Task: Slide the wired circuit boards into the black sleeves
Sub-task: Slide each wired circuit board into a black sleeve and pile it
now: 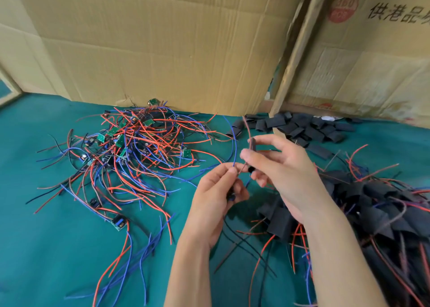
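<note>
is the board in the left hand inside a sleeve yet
Not yet, it seems: the left hand pinches the board's wires, while the right hand holds the black sleeve apart, above it.

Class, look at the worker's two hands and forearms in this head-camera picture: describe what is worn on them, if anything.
Nothing is worn. The left hand and right hand are bare, with no gloves, rings, watch or wristbands visible. Both forearms are bare as far as the bottom edge of the picture; no sleeve shows. Fingernails are short and unpainted.
</note>
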